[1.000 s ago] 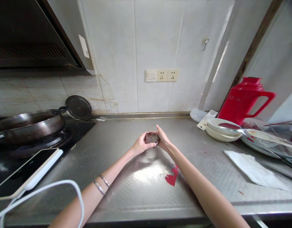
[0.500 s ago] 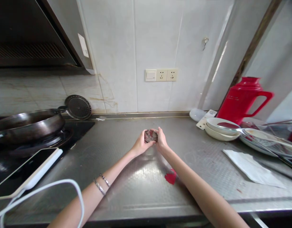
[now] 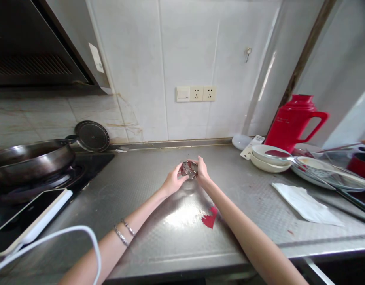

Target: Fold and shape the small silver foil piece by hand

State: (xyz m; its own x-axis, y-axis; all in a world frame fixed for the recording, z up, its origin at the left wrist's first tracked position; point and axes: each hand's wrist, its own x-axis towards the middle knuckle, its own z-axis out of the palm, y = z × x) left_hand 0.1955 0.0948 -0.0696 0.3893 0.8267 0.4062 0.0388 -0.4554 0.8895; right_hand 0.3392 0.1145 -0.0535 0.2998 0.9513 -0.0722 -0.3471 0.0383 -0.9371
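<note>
Between my two hands, above the middle of the steel counter, is a small round shiny object (image 3: 188, 169), dark and silvery with reddish glints; its exact kind is unclear. My left hand (image 3: 173, 181) grips its left side, thumb along the near edge. On the opposite side my right hand (image 3: 201, 171) holds it with fingers pointing up and away; part of the grip is hidden. A red scrap with a scalloped edge (image 3: 208, 220) lies on the counter beside my right forearm.
At left, a steel pan (image 3: 31, 160) sits on the black stove, with a phone (image 3: 28, 221) and its white cable in front. On the right stand a red thermos (image 3: 290, 124), stacked bowls (image 3: 269, 160), a plate with utensils (image 3: 315, 180) and a white napkin (image 3: 307, 204).
The view has shifted slightly to the right. The shiny object looks turned a little between my hands, and both hands still hold it.
</note>
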